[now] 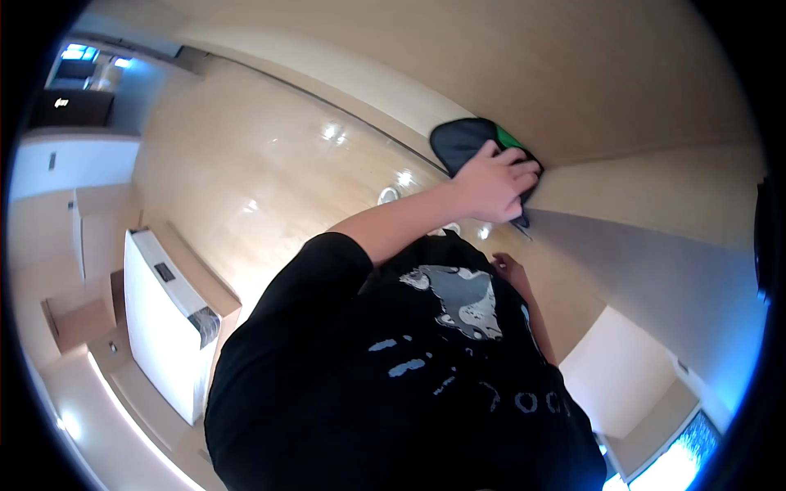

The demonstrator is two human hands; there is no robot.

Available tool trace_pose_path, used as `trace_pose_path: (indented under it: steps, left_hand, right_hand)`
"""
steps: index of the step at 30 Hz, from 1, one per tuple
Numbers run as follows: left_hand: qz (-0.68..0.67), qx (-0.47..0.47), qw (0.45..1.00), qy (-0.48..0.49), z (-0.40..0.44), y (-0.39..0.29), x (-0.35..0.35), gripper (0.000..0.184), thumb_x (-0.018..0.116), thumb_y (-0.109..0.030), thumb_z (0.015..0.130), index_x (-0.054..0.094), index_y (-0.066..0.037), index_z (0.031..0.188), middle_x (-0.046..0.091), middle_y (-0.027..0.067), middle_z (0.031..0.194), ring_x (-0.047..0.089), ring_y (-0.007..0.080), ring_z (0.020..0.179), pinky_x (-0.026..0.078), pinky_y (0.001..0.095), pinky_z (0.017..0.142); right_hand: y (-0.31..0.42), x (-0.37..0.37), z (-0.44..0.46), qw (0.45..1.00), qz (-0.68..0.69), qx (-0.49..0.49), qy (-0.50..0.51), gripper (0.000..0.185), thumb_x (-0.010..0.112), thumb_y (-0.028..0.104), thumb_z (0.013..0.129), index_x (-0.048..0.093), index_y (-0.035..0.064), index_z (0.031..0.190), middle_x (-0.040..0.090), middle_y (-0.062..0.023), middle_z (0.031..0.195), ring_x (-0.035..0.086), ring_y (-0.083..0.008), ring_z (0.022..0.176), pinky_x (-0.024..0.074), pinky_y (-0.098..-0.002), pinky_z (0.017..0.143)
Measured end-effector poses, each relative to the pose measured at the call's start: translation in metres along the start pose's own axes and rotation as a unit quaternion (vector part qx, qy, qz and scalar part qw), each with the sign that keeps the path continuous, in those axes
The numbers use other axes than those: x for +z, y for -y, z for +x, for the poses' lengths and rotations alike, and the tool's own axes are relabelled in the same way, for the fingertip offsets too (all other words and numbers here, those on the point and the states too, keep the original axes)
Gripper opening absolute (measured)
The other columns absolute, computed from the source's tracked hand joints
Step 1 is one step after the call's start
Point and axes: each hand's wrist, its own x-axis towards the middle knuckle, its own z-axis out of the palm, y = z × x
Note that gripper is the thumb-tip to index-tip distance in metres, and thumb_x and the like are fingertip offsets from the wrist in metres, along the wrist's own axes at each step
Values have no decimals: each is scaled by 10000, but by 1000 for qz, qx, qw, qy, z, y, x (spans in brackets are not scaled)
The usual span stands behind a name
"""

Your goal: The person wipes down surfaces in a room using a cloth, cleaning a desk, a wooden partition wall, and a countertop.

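Black shirt (409,385) closest, and at one o'clock your left hand (494,186) bends over the grey-and-green cloth (460,145) by the wooden panel (606,82), grip tightness I cannot tell, nor your right hand's (509,267) at three, so a loose hold could let it slip.

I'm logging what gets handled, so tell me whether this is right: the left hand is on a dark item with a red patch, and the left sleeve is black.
The colour of the patch is wrong: the head view shows it is green, not red. The left hand is on the dark item, and the left sleeve is black.
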Motion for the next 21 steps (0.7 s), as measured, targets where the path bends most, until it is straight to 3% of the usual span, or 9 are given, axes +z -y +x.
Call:
trace_pose_path:
  steps: [3,7,8,12,16,21]
  left_hand:
    - [1,12,1000,4,-2,4,3,447,668,-301,765,654,-111,1170,608,18,1357,534,221,1247,388,447,926]
    - [10,22,997,-71,-23,0,17,490,682,-333,794,645,-123,1235,582,30,1385,498,226,1312,365,484,1053]
    - [13,-2,997,-80,-33,-5,17,536,683,-358,814,622,-116,1289,550,65,1421,466,259,1354,317,518,1126]
    - [59,-117,987,-95,-51,-5,10,567,652,-359,847,588,-106,1350,494,139,1472,422,340,1390,280,538,1152]
    - [132,-250,949,-140,-57,39,-7,583,622,-358,863,573,-91,1379,486,152,1477,400,366,1402,274,556,1149]
    - [172,-321,917,-164,-63,93,-28,614,613,-379,866,557,-69,1393,462,181,1498,382,382,1412,269,573,1153]
  right_hand:
    - [-4,4,2,1000,-15,-13,7,366,628,274,976,645,34,1252,721,-224,1094,711,-359,1020,555,-428,887]
    - [-7,4,9,999,13,-28,25,361,622,264,977,648,28,1248,726,-214,1091,714,-350,1024,553,-420,891]
    - [-13,5,12,999,27,-31,28,359,619,262,978,648,26,1247,728,-211,1089,715,-347,1025,553,-418,892]
    - [-20,9,20,1000,8,-18,21,386,622,277,969,635,28,1263,728,-214,1074,715,-345,1015,550,-415,895]
    - [-19,6,16,999,15,-26,23,382,632,281,969,637,38,1263,728,-209,1083,714,-339,1018,551,-407,894]
    - [-15,10,23,998,37,-36,46,388,640,277,983,622,44,1293,731,-192,1089,720,-306,1007,555,-386,886]
